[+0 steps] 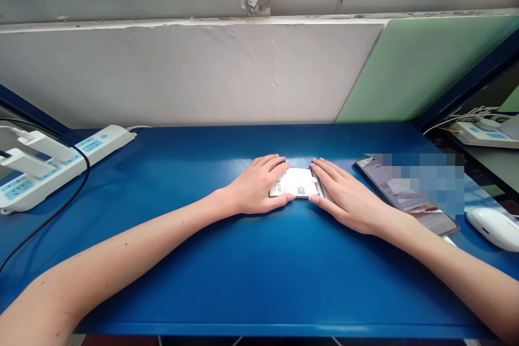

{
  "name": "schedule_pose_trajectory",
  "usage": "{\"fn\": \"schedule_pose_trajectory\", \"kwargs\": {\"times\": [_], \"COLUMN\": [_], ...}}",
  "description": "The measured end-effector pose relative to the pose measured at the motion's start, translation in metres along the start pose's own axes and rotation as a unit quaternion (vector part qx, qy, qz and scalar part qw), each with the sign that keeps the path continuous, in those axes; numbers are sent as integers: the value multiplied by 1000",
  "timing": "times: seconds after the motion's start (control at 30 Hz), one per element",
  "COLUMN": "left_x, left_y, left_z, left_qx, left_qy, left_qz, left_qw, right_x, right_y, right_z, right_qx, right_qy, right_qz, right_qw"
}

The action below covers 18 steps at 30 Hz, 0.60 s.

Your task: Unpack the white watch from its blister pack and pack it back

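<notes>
Bare forearms (pixel 133 251) reach over the blue surface (pixel 259 275); left hand (pixel 259 186) and right hand (pixel 348 194) hold opposite ends of a white-labelled flat case (pixel 295 183), mid-surface, thumbs near edge, fingers far edge. Probably stiff, fairly light, smooth, maybe knock-sensitive; grip by the edges.

Head view: left hand (pixel 259 186) and right hand (pixel 352 194) hold a flat labelled unit (pixel 298 181) from opposite ends, low over the blue table (pixel 243 281). Each grip: thumb on near edge, fingers on far edge. White label carries printed codes. Phone (pixel 393 186), partly pixelated, lies beyond right wrist; rounded white object (pixel 492 227) near it. Far left: power strip (pixel 60 175), two plugs inserted, black cable (pixel 60 210) alongside.
</notes>
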State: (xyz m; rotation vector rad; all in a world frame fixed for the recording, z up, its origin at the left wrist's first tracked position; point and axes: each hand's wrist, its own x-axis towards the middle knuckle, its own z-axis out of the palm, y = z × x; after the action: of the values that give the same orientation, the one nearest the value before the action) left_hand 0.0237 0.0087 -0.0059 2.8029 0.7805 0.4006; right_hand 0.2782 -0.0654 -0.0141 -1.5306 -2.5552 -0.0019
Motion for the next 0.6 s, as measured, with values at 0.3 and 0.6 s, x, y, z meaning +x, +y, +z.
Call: {"fn": "schedule_pose_trajectory", "kwargs": {"times": [0.3,0.6], "left_x": [0,1], "left_y": [0,0], "left_z": [1,1], "left_qx": [1,-3], "left_qy": [0,3], "left_qz": [1,3], "left_qw": [1000,1000], "right_x": [0,0], "right_y": [0,0], "right_z": [-1,-1], "right_qx": [0,12], "right_qy": [-1,-4], "right_qz": [0,8], "right_qw": [1000,1000]}}
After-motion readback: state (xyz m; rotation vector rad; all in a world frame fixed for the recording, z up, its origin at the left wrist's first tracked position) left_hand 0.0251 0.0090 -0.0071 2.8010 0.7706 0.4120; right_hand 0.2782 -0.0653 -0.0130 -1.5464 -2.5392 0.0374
